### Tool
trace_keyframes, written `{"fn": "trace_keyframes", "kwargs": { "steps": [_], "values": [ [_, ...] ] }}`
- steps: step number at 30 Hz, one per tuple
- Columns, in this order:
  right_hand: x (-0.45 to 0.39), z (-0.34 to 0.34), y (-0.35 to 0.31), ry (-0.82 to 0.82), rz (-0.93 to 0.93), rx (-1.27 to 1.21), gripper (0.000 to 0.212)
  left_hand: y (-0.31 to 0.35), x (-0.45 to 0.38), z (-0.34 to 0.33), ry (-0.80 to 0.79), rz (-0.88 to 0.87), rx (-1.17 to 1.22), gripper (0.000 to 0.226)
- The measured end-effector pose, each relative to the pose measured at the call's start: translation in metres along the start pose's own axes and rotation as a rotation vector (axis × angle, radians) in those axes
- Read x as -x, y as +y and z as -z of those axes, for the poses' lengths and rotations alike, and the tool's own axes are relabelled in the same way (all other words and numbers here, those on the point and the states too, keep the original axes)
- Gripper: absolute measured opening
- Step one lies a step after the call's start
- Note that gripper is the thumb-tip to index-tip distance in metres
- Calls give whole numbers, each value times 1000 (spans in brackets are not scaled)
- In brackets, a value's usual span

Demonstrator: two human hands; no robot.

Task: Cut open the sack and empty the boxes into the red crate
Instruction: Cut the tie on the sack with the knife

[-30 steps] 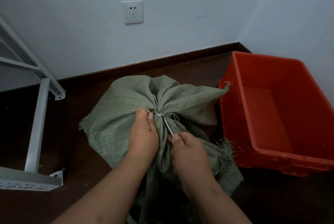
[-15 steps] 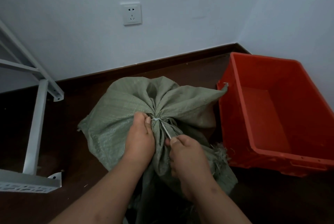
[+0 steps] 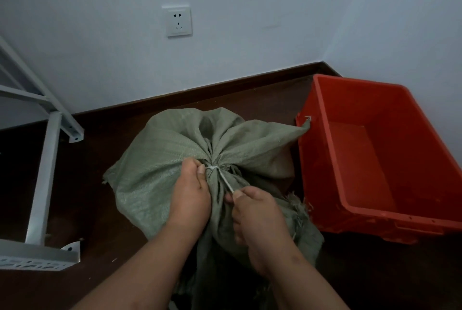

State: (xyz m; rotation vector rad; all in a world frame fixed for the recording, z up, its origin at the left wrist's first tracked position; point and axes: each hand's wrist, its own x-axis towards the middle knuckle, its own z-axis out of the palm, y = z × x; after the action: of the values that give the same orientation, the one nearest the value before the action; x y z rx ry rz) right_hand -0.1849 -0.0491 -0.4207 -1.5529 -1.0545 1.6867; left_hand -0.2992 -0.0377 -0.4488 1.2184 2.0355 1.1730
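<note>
A grey-green woven sack (image 3: 160,159) lies on the dark floor, its neck bunched and bound by a white tie (image 3: 212,167). My left hand (image 3: 191,194) grips the gathered neck just left of the tie. My right hand (image 3: 257,219) pinches the tie's loose white tail and holds it taut toward me. The red crate (image 3: 375,159) stands empty to the right, and a corner of the sack touches its near left rim. The boxes are hidden inside the sack.
A white metal shelf frame (image 3: 47,167) stands at the left on the floor. White walls with a socket (image 3: 178,20) meet in a corner behind the crate. A dark skirting board runs along the wall.
The view has dipped slightly. Both hands keep their hold, and my right hand has drawn the tie's tail a little nearer to me.
</note>
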Motion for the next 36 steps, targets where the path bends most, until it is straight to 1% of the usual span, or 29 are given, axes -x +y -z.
{"fn": "trace_keyframes", "kwargs": {
  "steps": [3,6,10,13,19,20,22,24,27,29,30,32,34,36],
  "values": [
    [1,-4,2,-4,-6,4,24,-5,-5,6,12,1,-11,19],
    [1,1,-6,-43,-108,-133,27,-1,-1,1,-7,-51,-37,18],
    [6,0,-10,-97,-135,-156,27,-3,-1,2,-4,-37,-15,17],
    [4,1,-12,-85,-139,-203,28,3,2,-2,-4,-109,-49,17],
    [0,2,-11,-30,-98,-100,36,2,3,-5,1,-155,-49,18],
    [-2,1,-9,-11,-76,-68,35,1,2,-5,2,-151,-50,18],
    [-4,-2,-5,32,-13,47,27,0,0,-3,2,-108,-38,18],
    [0,-7,-3,40,21,110,30,-1,-4,-1,11,-58,-18,17],
    [1,-8,-4,18,-28,-7,24,2,-3,1,7,-73,-19,18],
    [2,-2,-16,8,-69,-140,29,4,3,-5,-46,-119,-70,18],
    [1,3,-21,26,-52,-179,29,5,8,-8,-79,-132,-106,17],
    [-1,11,-28,76,-8,-165,29,3,10,-9,-78,-90,-102,18],
    [-1,17,-26,119,-10,-110,29,1,3,-2,-23,-14,-37,20],
    [-1,21,-21,140,-19,-60,27,1,-3,6,-2,30,1,21]
  ]
}}
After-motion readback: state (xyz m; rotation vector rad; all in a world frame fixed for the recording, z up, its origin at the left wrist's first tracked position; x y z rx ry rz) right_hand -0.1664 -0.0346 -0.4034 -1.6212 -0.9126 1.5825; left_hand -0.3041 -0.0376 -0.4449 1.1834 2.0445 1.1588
